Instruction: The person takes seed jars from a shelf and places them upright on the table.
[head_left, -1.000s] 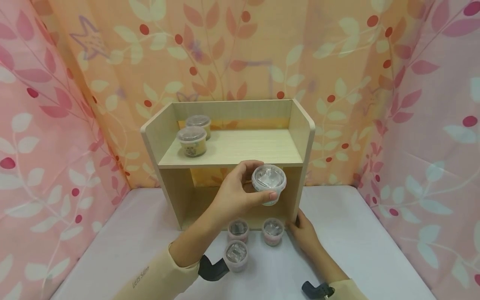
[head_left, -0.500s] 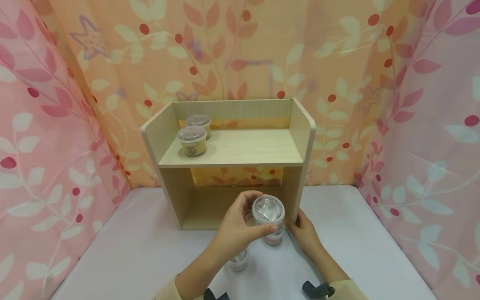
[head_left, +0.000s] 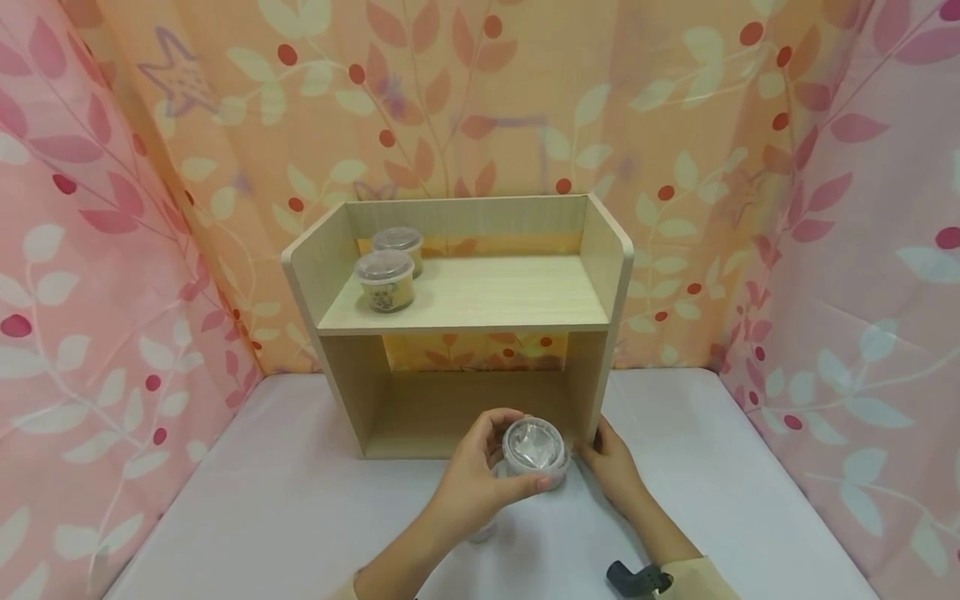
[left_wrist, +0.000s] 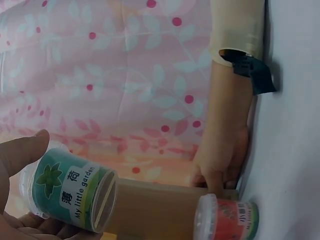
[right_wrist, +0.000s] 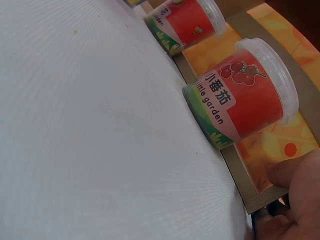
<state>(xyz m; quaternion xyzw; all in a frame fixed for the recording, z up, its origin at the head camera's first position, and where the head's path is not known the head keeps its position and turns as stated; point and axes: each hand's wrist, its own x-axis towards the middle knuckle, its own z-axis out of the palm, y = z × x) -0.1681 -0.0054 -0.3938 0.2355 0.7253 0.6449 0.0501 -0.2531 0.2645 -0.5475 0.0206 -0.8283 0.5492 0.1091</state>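
My left hand (head_left: 476, 479) holds a clear-lidded plastic cup (head_left: 534, 443), thumb on the near side and fingers on the far side. Its green label, printed "My little garden" with a leaf, shows in the left wrist view, where the cup (left_wrist: 75, 192) is tilted. Low at the right side panel of a small wooden shelf (head_left: 465, 327), my right hand (head_left: 611, 467) grips the panel's front edge between thumb and fingers. Beside that hand a red-labelled cup (right_wrist: 240, 92) with a tomato picture stands on the table; the held cup mostly covers it in the head view.
Two yellowish lidded cups (head_left: 386, 287) stand at the left of the upper shelf board. Another red-labelled cup (right_wrist: 187, 22) stands further along the shelf's front. Part of a cup (head_left: 483, 532) shows beside my left forearm. Patterned curtains (head_left: 480, 100) enclose the white table (head_left: 247, 517).
My left hand has lowered the green-labelled cup from in front of the upper board's edge to over the red-labelled cup near the table. My right hand has stayed at the side panel.
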